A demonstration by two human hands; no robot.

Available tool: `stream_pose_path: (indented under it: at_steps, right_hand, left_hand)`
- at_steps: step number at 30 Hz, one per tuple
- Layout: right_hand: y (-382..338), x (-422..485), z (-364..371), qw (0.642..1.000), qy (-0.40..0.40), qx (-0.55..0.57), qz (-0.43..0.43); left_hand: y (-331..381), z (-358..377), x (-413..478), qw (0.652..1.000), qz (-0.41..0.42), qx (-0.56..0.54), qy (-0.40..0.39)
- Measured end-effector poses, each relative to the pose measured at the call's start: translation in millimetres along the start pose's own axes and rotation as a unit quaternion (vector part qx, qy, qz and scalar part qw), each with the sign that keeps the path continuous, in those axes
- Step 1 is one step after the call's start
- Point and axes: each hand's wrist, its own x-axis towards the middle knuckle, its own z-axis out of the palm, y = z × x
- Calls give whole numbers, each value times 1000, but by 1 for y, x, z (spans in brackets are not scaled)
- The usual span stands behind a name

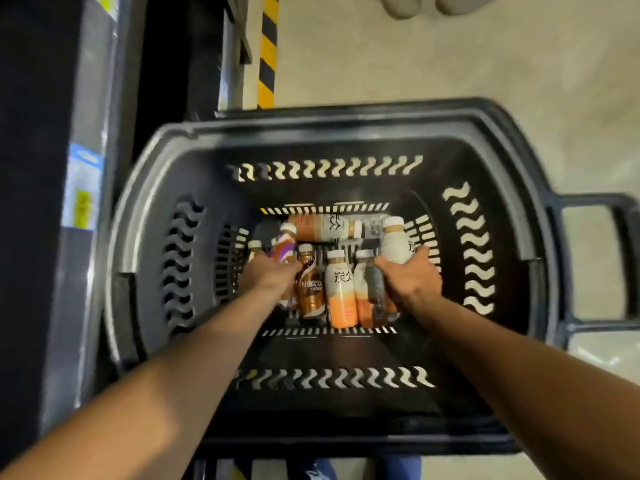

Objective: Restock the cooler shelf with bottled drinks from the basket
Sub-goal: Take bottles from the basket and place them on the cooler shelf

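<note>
Black and grey metal fills my far left: a dark upright panel (41,202) with a blue and yellow label (81,192) stuck to its edge. Beyond it, towards the top, a yellow-and-black hazard stripe (267,50) runs along the pale floor (450,71).

Below my view sits the basket (311,131) — black plastic, with wavy slots cut through its walls — and all the bottles are down on its bottom. At its left side, a small white-capped bottle (255,245) peeks out just past the left grip (268,273). That grip is curled over the lower body of the purple bottle (282,249), which leans with its cap pointing away from me. Just beside it lies the brown Nescafé bottle (310,292), then the orange-and-white bottle (341,292) with dark characters on it, both caps pointing away. Across the far end a long pale bottle (325,227) lies sideways.

Next comes a blurred orange-and-dark bottle (369,292) (I can't read its label), touching the heel of the right grip (408,278). That grip is clasped round the white bottle (394,245), thumb on one side and fingers on the other, with the cap clear of the hand. Furthest right, the basket's handle (588,199) sticks out over the floor.
</note>
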Motion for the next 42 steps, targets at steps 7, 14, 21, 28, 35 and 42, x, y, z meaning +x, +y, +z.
stream_pose_path:
  at_steps: [7,14,21,28,35,42]
  right_hand:
    - [-71,-165,-137,993,-77,84,-16]
    - [-148,-338,-286,981,-98,167,-30]
    - [-195,-488,-396,948,-91,278,-126]
    - [-207,-580,-446,922,-116,303,-210]
    - [-218,-647,-461,894,-220,221,-322]
    - [-217,-745,-450,823,-324,145,-443]
  left_hand:
    - [44,-114,-201,966,35,-222,-130]
    - [67,-262,-402,937,77,-309,-142]
    - [74,-369,-555,895,150,-401,-128]
    - [46,-424,-659,882,214,-413,-79]
    - [-19,-448,-731,828,168,-534,35]
    - [-108,-467,-815,736,145,-640,166]
